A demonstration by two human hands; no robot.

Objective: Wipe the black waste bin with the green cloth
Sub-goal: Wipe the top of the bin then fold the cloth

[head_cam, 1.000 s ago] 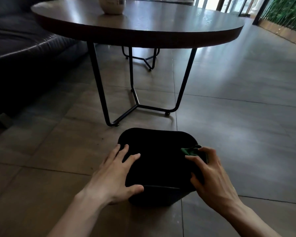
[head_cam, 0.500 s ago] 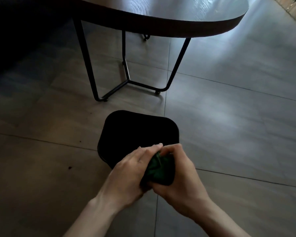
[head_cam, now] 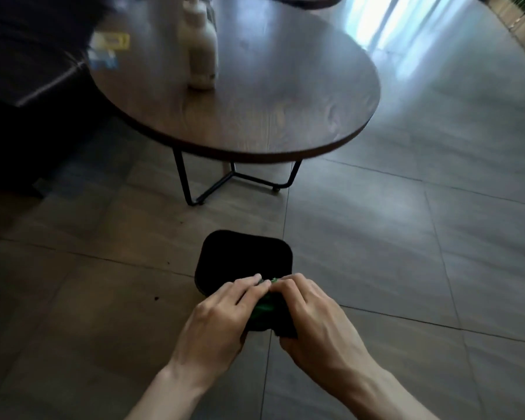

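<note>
The black waste bin (head_cam: 243, 256) stands on the tiled floor just in front of me, its near edge covered by my hands. The green cloth (head_cam: 264, 307) is bunched between both hands above that near edge; only a small dark green patch shows between the fingers. My left hand (head_cam: 222, 319) grips the cloth from the left, fingers curled over it. My right hand (head_cam: 309, 316) grips it from the right, knuckles up. Neither hand touches the bin's visible part.
A round wooden table (head_cam: 285, 116) on black metal legs (head_cam: 194, 189) stands beyond the bin, with a white bottle (head_cam: 202, 56) and a blurred yellow and blue packet (head_cam: 106, 50) on it. A dark sofa (head_cam: 28, 86) fills the left.
My left hand left the bin and joined the right on the cloth, which both now hold bunched. The view rose and pulled back, so the tabletop now shows from above.
</note>
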